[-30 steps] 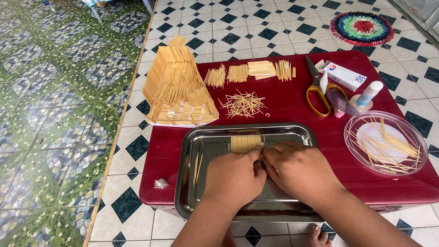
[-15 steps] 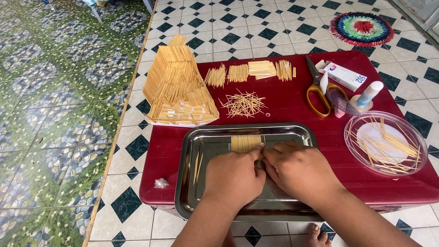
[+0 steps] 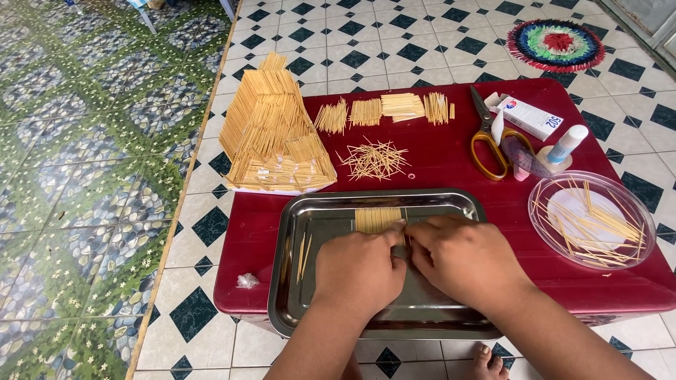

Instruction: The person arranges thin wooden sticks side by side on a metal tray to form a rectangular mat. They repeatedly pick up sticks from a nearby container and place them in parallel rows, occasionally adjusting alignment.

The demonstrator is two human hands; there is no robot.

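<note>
While both hands work low over the steel tray (image 3: pixel 296 232), the left hand (image 3: pixel 358 271) and the right hand (image 3: pixel 466 262) sit knuckle to knuckle, their fingertips meeting at the near edge of a flat panel of toothpicks (image 3: pixel 378 219) laid side by side on the tray floor. The left fingers (image 3: pixel 391 236) are curled and pressed together, their tips resting on the panel's lower edge; the right fingers (image 3: pixel 422 236) are bent inward the same way, bunched close and touching the left ones. Whether either hand actually pinches a single stick cannot be told, since the tips hide what lies under them.

Just beyond the fingertips the panel stretches away toward the tray's far rim. To the left of the left fingers, a few loose toothpicks (image 3: pixel 303 250) lie on the tray floor, apart from the panel.

Farther beyond the fingers, off the tray on the red table (image 3: pixel 451 158), lies a scattered heap of toothpicks (image 3: pixel 374 158), and past it a row of small toothpick bundles (image 3: pixel 384 109). Far left of the fingers stands a toothpick-built house roof (image 3: pixel 271 134). To the right of the right fingers sits a clear plastic lid (image 3: pixel 590 219) holding more sticks, with yellow-handled scissors (image 3: pixel 493 141) and a glue bottle (image 3: pixel 565 146) beyond it.
</note>
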